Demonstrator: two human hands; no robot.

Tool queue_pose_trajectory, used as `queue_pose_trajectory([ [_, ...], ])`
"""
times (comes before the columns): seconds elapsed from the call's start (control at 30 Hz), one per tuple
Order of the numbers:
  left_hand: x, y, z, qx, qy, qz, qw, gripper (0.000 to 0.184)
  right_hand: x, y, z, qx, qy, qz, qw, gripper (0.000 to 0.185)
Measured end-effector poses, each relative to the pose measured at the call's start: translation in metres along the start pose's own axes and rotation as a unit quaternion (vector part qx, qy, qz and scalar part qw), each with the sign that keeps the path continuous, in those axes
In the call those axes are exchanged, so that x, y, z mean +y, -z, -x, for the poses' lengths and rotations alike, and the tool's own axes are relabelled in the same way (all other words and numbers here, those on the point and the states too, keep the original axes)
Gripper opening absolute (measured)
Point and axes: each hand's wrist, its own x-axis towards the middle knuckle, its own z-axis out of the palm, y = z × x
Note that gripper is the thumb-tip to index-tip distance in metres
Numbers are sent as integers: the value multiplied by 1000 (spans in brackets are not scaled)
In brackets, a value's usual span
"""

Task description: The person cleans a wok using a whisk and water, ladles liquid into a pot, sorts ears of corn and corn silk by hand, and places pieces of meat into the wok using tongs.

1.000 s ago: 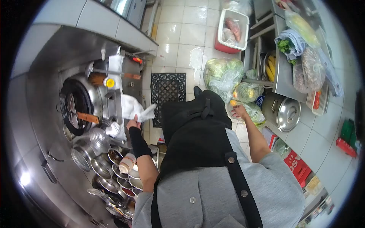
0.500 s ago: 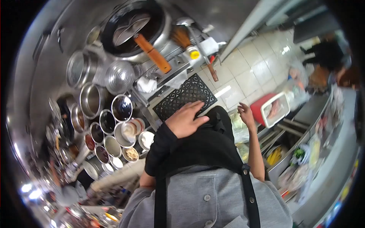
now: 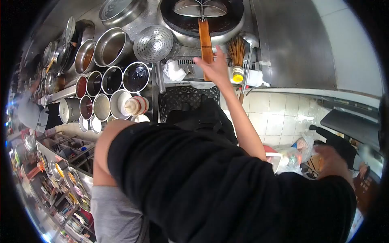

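Note:
My right hand (image 3: 218, 69) is raised at the front edge of the stove, fingers apart. Its thumb side overlaps the wooden handle (image 3: 206, 38) of a wire strainer (image 3: 201, 8); whether skin touches wood I cannot tell. The strainer rests over a dark wok (image 3: 238, 16). Just right of this hand stand a bristle brush (image 3: 236, 50) and a yellow-capped bottle (image 3: 238, 75). My left arm, in a black sleeve, stretches across my body to the far right. There my left hand (image 3: 330, 160) is blurred, near plastic bags (image 3: 293, 156), and its fingers are unclear.
A perforated ladle (image 3: 153, 43) lies left of the wok. Several metal pots with sauces, such as a dark one (image 3: 136, 77), stand at left. A ladle (image 3: 250, 39) leans right of the brush. A black mat (image 3: 168, 101) lies on the tiled floor. Other people are at both sides.
The view has turned towards the stove. My left hand has swung from in front of my apron to the far right. My right hand has come from my side up to the wooden handle.

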Motion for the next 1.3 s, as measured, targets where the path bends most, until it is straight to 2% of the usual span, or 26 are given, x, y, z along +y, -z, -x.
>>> queue_pose_trajectory([
  [0.07,6,7,-11,-22,15,-30,999,43,-10,-13,-14,-12,-31,104,994,94],
  [0.17,12,22,-25,-60,42,-74,995,46,-19,9,-28,-69,-36,131,988,88],
  [0.3,22,41,-37,-105,70,-132,983,49,-1,50,-46,-14,41,199,979,61],
  [0.33,24,45,-39,-111,76,-145,980,50,-4,68,-49,-7,45,187,981,53],
  [0.37,24,48,-39,-114,83,-152,978,51,20,73,-62,19,97,160,982,50],
  [0.43,24,54,-37,-122,105,-156,974,53,25,101,-71,-2,102,57,993,48],
  [0.5,17,66,-35,-131,129,-162,970,54,32,118,-70,42,109,30,993,41],
  [0.53,14,69,-31,-140,145,-159,967,55,32,131,-64,-16,10,-70,997,35],
  [0.57,11,72,-24,-148,165,-151,963,56,22,143,-54,-75,-90,-170,978,29],
  [0.63,2,72,-8,-164,210,-116,957,58,26,150,-41,-78,-116,-237,961,22],
  [0.7,-16,61,19,-153,246,-48,956,58,33,155,-31,-106,-156,-327,926,21],
  [0.8,-52,31,62,-101,295,64,948,57,19,159,-19,-134,-191,-394,889,24],
  [0.97,-72,-2,120,-57,412,141,898,56,13,152,-23,-169,-195,-467,846,28],
  [1.0,-71,-4,128,-47,422,153,892,56,15,149,-25,-193,-194,-480,834,34],
  [1.13,-73,-4,145,-11,440,145,886,55,16,130,-38,-240,-187,-521,797,49],
  [1.3,-73,0,155,20,457,103,883,56,-3,110,-55,-246,-187,-533,787,47],
])
